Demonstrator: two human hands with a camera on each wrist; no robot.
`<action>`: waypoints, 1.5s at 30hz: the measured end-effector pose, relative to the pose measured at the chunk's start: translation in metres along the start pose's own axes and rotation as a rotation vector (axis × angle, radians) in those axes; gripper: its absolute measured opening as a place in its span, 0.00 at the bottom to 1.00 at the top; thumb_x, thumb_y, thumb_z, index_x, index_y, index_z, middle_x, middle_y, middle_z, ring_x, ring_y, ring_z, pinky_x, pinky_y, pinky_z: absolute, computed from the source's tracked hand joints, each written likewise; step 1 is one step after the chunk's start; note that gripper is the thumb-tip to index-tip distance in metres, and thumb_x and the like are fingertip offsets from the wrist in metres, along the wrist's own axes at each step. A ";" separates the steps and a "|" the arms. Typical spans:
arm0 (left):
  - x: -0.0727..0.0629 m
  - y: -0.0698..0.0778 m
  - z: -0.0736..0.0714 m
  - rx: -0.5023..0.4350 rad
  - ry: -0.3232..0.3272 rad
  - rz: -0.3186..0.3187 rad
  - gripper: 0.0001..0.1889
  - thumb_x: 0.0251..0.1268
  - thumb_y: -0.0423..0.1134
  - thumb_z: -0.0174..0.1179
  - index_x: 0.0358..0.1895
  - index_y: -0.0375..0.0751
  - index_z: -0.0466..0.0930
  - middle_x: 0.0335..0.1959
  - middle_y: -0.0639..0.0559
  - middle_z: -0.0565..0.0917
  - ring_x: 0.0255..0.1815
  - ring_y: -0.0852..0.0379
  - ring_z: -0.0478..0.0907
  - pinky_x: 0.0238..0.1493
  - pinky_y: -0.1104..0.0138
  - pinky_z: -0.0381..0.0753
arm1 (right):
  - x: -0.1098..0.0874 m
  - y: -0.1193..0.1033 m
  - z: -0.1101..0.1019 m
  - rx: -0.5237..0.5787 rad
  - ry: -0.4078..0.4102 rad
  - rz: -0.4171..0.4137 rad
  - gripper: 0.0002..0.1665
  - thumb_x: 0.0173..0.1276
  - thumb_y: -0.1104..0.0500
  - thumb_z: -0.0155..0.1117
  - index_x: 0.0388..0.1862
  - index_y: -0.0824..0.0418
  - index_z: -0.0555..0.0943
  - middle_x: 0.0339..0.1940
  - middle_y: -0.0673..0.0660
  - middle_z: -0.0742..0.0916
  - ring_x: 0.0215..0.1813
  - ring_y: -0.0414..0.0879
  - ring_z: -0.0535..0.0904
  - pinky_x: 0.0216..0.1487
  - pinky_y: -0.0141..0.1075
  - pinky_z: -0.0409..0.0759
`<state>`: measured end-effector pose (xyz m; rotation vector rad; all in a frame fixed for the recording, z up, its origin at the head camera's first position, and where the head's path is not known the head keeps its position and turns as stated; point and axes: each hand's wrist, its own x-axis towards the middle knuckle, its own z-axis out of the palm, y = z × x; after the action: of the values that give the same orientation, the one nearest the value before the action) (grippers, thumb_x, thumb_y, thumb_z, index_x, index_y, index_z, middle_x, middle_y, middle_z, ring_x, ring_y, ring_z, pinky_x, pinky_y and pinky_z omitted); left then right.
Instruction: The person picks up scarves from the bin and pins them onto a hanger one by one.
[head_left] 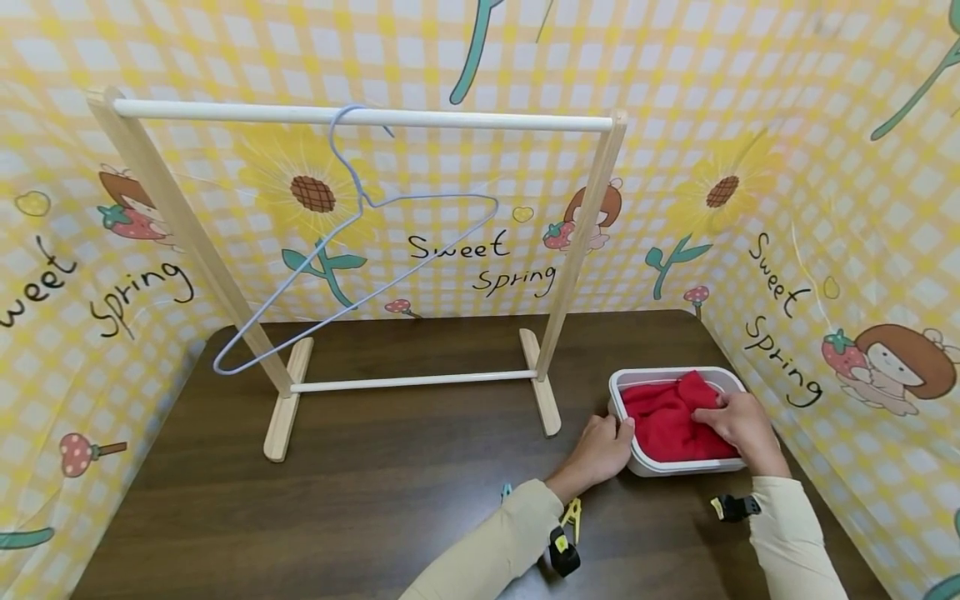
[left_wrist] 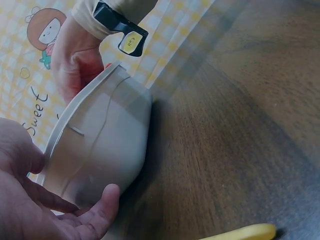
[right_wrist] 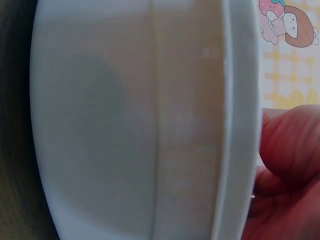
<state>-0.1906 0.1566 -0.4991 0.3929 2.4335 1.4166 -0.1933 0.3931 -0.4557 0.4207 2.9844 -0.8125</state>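
One crumpled red fabric cloth [head_left: 666, 421], inside one white rectangular plastic tub [head_left: 690, 470] on the dark-brown wood-grained worktop [head_left: 420, 467]. My right grip [head_left: 750, 427]: pinched on the cloth, towards its right side. My left grip [head_left: 604, 450]: clamped on the tub's left rim, beside the cloth.

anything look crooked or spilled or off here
The blue hanger looks askew on the white rail: its left end shows much lower than its right, so it is tilted or swung round, though I can't tell which. I see nothing spilled or damaged; the red cloth lies inside the white tub.
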 end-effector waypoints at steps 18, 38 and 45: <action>-0.001 -0.001 0.005 0.020 0.007 0.020 0.22 0.81 0.53 0.46 0.47 0.36 0.80 0.54 0.41 0.79 0.58 0.51 0.74 0.57 0.62 0.76 | -0.008 0.000 -0.004 -0.065 0.098 -0.032 0.24 0.65 0.57 0.70 0.12 0.65 0.76 0.08 0.49 0.70 0.20 0.46 0.64 0.23 0.36 0.60; 0.004 -0.006 0.002 0.029 -0.009 0.032 0.23 0.81 0.55 0.46 0.48 0.36 0.78 0.52 0.42 0.77 0.56 0.51 0.73 0.55 0.60 0.76 | -0.011 -0.008 -0.011 0.048 0.302 -0.063 0.16 0.67 0.61 0.68 0.41 0.77 0.86 0.27 0.70 0.86 0.26 0.52 0.73 0.19 0.34 0.67; 0.003 -0.005 0.001 0.022 -0.022 0.003 0.27 0.81 0.56 0.45 0.58 0.34 0.77 0.54 0.43 0.75 0.56 0.51 0.72 0.56 0.59 0.76 | -0.013 -0.009 -0.009 0.018 0.347 -0.114 0.12 0.66 0.63 0.69 0.34 0.75 0.88 0.23 0.68 0.86 0.24 0.52 0.73 0.19 0.35 0.65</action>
<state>-0.1934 0.1565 -0.5045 0.4147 2.4336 1.3802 -0.1825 0.3871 -0.4421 0.4355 3.3505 -0.8561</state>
